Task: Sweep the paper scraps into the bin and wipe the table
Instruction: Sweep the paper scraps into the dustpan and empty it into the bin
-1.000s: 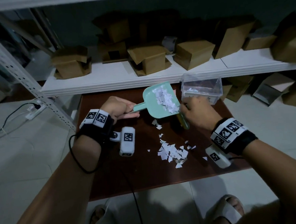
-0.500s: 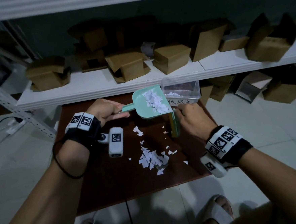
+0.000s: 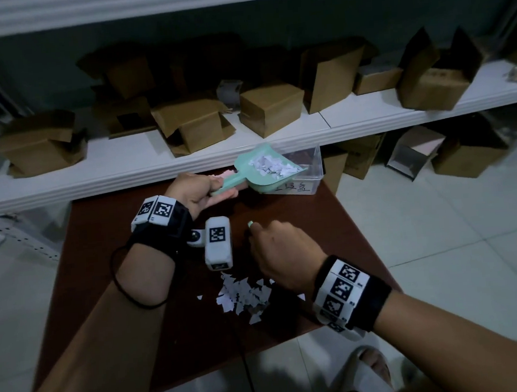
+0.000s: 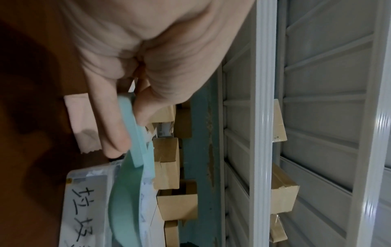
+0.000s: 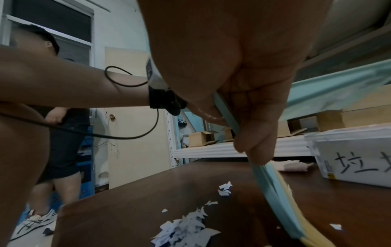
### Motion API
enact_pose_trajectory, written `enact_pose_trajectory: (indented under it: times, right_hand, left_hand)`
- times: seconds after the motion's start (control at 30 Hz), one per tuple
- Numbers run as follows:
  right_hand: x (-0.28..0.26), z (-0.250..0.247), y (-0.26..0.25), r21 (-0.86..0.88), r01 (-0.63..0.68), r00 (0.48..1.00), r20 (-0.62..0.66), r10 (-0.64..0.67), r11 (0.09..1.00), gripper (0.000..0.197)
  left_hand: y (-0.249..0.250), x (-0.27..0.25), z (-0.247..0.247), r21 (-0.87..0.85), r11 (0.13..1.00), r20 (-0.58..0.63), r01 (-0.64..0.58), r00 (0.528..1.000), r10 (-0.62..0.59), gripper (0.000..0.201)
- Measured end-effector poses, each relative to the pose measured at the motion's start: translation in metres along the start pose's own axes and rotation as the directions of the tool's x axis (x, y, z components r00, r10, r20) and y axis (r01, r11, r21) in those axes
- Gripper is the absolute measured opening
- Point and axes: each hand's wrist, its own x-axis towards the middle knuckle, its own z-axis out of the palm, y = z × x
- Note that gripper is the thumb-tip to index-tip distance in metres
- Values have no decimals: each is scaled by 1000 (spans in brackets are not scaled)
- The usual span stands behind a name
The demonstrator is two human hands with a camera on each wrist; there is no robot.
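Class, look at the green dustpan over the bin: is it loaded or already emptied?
Loaded. White paper scraps still lie in the dustpan, which the left hand holds by the handle over the clear bin.

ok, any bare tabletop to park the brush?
Bare wood left of the scrap pile, under the left forearm, and between the right hand and the bin. Crowded: table centre with scraps; a cloth beside the bin.

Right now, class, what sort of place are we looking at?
Probably a storeroom or stockroom: white metal shelving loaded with cardboard boxes, more boxes on the tiled floor, and a small brown work table.
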Motion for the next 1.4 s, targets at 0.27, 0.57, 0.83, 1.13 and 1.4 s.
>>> enact_pose_trajectory:
  times: [0.27, 0.57, 0.83, 1.13, 1.4]
  right_hand:
    - [-1, -2, 7, 8, -5, 1000, -14, 5, 1000, 20]
    - [2, -4, 9, -6, 8, 1000, -9, -8, 1000, 23]
    - [4, -3, 7, 20, 4, 1000, -22, -4, 1000, 22]
    - [7, -2, 1, 13, 29, 1000, 0, -29, 999, 22]
    - [15, 1, -5, -7, -16, 1000, -26, 16, 1000, 27]
  left_hand:
    - [-5, 15, 28, -44, 998, -14, -55, 998, 55, 33]
    - [-1, -5, 55, -5, 970, 100, -243, 965, 242, 28]
    - [-3, -19, 59, 81, 912, 182, -401, 906, 382, 39]
    - [1, -22, 44, 108, 897, 251, -429, 885, 393, 27]
    - [1, -38, 15, 71, 938, 307, -339, 902, 303, 27]
